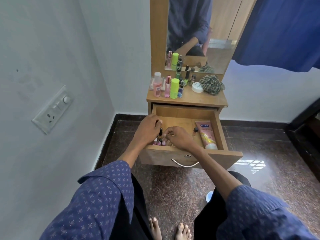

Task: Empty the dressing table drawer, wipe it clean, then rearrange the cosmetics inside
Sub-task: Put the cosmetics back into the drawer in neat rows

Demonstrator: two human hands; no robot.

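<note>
Two hands (149, 129) (180, 137) — three pink bottles (158, 142)

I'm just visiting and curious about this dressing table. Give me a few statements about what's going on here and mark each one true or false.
1. The drawer is pulled open. True.
2. The pink tube stands upright on the tabletop. False: it lies flat along the drawer's right side.
3. Both hands are inside the drawer at its left front corner, the left hand and right hand among small nail polish bottles. True.
4. The crumpled striped cloth lies in the drawer. False: it sits on the tabletop, at the right.
5. A lime green bottle stands on the tabletop. True.
</note>
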